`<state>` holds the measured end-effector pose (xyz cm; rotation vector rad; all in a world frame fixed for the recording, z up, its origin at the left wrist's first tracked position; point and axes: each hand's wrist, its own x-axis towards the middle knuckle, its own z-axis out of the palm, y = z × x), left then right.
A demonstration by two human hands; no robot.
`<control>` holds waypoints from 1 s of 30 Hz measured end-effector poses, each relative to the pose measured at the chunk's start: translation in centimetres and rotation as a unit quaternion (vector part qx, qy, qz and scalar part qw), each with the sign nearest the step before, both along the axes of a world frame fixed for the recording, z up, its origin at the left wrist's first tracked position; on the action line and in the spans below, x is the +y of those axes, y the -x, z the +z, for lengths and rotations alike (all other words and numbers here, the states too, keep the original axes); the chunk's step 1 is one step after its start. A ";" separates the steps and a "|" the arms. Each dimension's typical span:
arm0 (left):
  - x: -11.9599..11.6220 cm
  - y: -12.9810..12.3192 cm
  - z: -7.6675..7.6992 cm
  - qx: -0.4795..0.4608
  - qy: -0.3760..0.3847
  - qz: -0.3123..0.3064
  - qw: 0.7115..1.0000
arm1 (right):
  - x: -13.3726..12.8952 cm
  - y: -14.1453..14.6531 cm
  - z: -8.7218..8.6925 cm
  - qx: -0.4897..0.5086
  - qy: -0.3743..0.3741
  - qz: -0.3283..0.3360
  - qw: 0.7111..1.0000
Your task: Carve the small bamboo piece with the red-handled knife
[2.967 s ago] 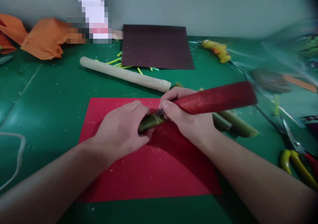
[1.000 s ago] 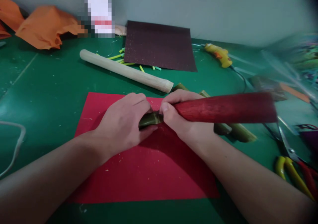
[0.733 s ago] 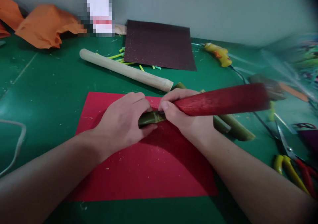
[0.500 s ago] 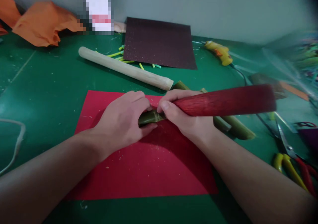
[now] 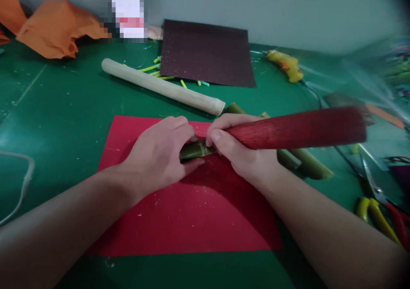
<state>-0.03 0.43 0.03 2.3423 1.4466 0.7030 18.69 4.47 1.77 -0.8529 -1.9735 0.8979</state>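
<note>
My left hand point(image 5: 160, 152) is closed round a short green bamboo piece point(image 5: 198, 149) above a red sheet point(image 5: 192, 212). The bamboo lies roughly level, with a pale joint ring showing between my hands. In my right hand point(image 5: 243, 152) is a thick red wooden handle point(image 5: 301, 129), pinched near its narrow end and pointing out to the right. The tip of that tool is hidden behind my right fingers, which are close against the right end of the bamboo. Small shavings are scattered on the red sheet.
A pale peeled stick point(image 5: 163, 86) lies beyond the sheet, near a dark sheet point(image 5: 206, 54) over yellow-green strips. Green bamboo pieces point(image 5: 310, 165) are behind my right wrist. Further right are a yellow glue gun point(image 5: 285, 65), scissors point(image 5: 378, 188) and yellow-handled pliers point(image 5: 378, 220). Orange cloth point(image 5: 53, 28) sits back left.
The view has shifted very slightly. My right hand and the red handle have moved a little to the right; my left hand keeps its grip on the bamboo.
</note>
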 end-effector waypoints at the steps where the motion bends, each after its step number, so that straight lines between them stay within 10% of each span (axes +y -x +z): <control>1: 0.0 0.0 0.0 0.000 0.003 0.001 1.000 | 0.0 0.0 0.0 -0.002 0.005 0.008 1.000; 30: 0.2 -0.1 0.3 0.018 0.035 0.017 0.999 | -0.2 0.4 -0.5 0.040 0.038 -0.002 0.998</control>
